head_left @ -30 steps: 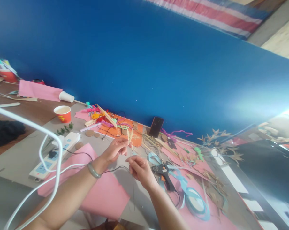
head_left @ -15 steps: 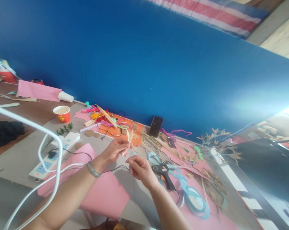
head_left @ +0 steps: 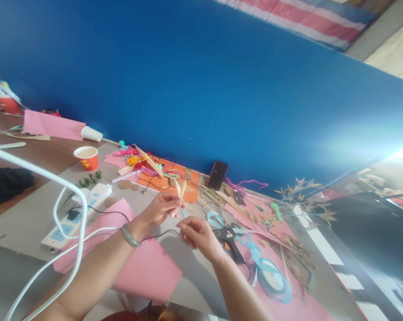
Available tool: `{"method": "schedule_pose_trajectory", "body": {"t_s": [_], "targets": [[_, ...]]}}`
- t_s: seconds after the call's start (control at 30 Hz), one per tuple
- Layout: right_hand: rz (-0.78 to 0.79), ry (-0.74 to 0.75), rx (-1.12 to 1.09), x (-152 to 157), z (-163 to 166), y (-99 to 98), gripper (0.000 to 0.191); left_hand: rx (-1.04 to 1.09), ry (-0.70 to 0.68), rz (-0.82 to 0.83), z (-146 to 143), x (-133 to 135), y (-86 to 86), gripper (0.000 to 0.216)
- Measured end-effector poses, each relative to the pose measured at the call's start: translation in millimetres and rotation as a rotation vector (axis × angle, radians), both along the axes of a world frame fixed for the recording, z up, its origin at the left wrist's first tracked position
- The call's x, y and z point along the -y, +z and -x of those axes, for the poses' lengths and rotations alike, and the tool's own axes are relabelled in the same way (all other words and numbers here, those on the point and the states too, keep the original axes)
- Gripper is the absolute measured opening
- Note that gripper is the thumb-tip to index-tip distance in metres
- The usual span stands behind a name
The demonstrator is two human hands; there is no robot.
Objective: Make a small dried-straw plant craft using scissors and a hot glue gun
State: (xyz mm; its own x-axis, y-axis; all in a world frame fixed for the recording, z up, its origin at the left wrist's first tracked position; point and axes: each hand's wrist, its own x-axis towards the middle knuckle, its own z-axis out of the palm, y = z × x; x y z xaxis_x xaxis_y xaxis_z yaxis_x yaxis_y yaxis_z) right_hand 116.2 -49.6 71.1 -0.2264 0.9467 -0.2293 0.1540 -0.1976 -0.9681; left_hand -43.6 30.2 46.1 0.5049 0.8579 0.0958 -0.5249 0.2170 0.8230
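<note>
My left hand point(head_left: 164, 207), a bangle on its wrist, pinches a pale, straw-coloured strip like dried husk point(head_left: 181, 189) that stands up from the fingertips in a split, pointed shape. Just to its right and slightly lower, my right hand point(head_left: 197, 234) has thumb and index finger pressed together. A thin thread-like line shows faintly near it, too fine to name. The two hands are close but apart. Beneath them are pink paper point(head_left: 148, 263) and the grey tabletop point(head_left: 201, 290). A black glue gun point(head_left: 233, 245) lies beside my right wrist.
White cable point(head_left: 83, 223) loops across the left foreground over a power strip point(head_left: 76, 218). A paper cup point(head_left: 87, 159) stands behind. A phone point(head_left: 217, 175) leans against the blue wall point(head_left: 201, 89). Blue ribbon point(head_left: 274, 281) and dried stems point(head_left: 295, 249) lie at right.
My right hand has shifted slightly to the right, its finger pinch kept. The left hand still holds the pale strip in nearly the same place. The thin line below the right hand shows less clearly.
</note>
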Motion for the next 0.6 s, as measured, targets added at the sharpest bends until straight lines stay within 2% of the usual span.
{"method": "schedule_pose_trajectory", "body": {"t_s": [0.1,0.17,0.27,0.33,0.47,0.6], "targets": [[-0.046,-0.007,0.124,-4,-17,7.1,0.036,0.026,0.014,-0.007,2,-2,-0.3,0.028],[-0.129,-0.078,0.255,-10,-33,10.6,0.033,0.047,0.013,0.001,3,-3,0.3,0.026],[-0.269,-0.186,0.53,-24,-53,8.5,0.023,0.062,0.009,0.027,4,-5,0.9,0.027],[-0.315,-0.175,0.741,-33,-59,2.8,0.016,0.072,0.014,0.026,3,-5,0.5,0.027],[-0.279,-0.069,1.074,-50,-57,-11.8,0.016,0.081,0.013,-0.004,2,-5,-0.4,0.025],[-0.239,-0.048,1.182,-62,-53,-24.2,0.017,0.084,0.015,-0.013,3,-4,1.6,0.023]]}}
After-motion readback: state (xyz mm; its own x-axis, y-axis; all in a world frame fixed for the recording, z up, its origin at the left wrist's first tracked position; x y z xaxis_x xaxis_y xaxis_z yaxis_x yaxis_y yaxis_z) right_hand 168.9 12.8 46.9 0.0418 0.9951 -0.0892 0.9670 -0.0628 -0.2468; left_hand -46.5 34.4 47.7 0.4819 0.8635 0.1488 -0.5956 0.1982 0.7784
